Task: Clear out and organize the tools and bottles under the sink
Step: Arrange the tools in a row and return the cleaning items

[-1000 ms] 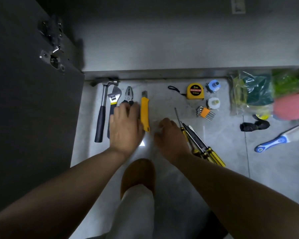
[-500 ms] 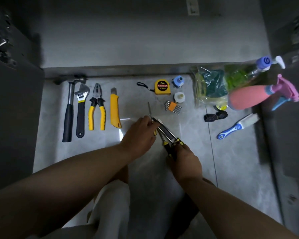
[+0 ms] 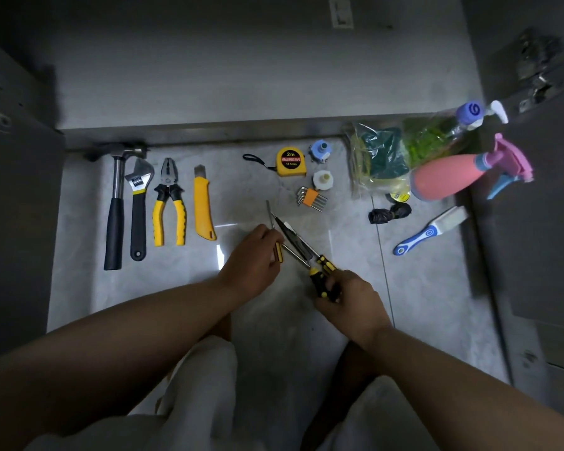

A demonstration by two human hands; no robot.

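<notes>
Down on the tiled floor [image 3: 144, 304], the right hand [image 3: 349, 301] curls round the black-and-yellow handles of bundled long screwdrivers [image 3: 298, 242]. Their shafts run from that grip up-left, tips away from the person. The left hand [image 3: 251, 255] pinches a small yellow screwdriver [image 3: 278, 252], whose thin shaft points away, just left of theirs.

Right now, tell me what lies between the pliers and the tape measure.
The yellow utility knife lies between pliers and tape measure; the head view shows it.
</notes>
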